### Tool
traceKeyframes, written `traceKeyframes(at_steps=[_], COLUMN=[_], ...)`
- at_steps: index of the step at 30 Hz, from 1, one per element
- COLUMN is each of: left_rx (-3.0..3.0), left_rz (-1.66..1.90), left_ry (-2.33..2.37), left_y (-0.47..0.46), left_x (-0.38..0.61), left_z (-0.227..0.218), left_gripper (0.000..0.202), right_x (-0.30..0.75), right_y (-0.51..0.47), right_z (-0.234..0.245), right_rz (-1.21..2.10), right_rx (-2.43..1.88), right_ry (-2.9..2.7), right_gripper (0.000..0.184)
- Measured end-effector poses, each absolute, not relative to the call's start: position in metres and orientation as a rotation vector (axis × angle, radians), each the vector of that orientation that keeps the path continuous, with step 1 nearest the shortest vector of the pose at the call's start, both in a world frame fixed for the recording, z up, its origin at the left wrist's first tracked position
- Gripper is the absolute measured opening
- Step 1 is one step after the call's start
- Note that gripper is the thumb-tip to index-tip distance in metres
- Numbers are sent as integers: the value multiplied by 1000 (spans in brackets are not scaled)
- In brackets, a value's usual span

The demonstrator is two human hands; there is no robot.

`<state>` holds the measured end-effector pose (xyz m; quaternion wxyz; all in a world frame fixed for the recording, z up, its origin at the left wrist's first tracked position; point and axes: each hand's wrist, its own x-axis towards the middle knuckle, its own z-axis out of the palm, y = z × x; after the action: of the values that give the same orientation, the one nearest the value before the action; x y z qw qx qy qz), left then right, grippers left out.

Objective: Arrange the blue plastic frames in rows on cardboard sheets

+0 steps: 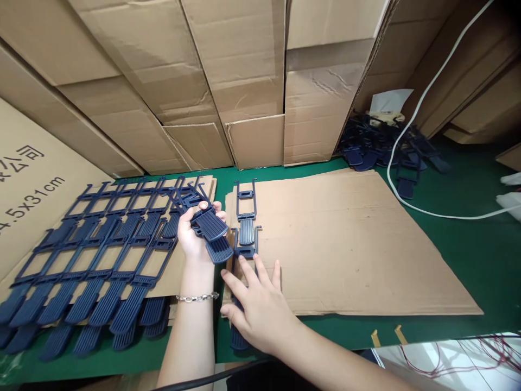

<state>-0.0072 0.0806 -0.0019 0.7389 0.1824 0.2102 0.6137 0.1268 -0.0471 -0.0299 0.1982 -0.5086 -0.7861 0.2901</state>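
A small bunch of dark blue plastic frame pieces with ribbed paddles is gripped in my left hand, above the gap between two cardboard sheets. My right hand lies with fingers spread over another such piece at the left edge of the right cardboard sheet. Its fingertips touch that piece's upper frame, and the palm hides part of it. Just beyond, a similar piece lies flat, with its frame pointing away from me.
Rows of the same blue pieces overlap on cardboard at left. A loose heap of them sits back right, beside a white cable. Tall cardboard boxes wall off the back of the green table. Two yellow clips are at the front edge.
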Motion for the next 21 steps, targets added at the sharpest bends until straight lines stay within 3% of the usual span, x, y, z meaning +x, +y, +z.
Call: traceKeyframes(at_steps=[5, 9, 13, 21], left_rx=[709, 805, 812, 939], left_rz=[1218, 963, 914, 936], left_ry=[457, 456, 453, 511], left_y=[74, 62, 51, 54], left_x=[-4, 3, 9, 6], left_z=[-3, -4, -3, -7], left_gripper=[18, 35, 42, 49], right_x=[140, 147, 145, 154], right_y=[-40, -25, -14, 1], right_z=[-19, -15, -9, -3], right_rz=[700, 470, 377, -48], right_rx=[-1272, -1159, -1125, -1033], right_ry=[-1854, -1755, -2017, -2151], right_gripper=[30, 41, 58, 40])
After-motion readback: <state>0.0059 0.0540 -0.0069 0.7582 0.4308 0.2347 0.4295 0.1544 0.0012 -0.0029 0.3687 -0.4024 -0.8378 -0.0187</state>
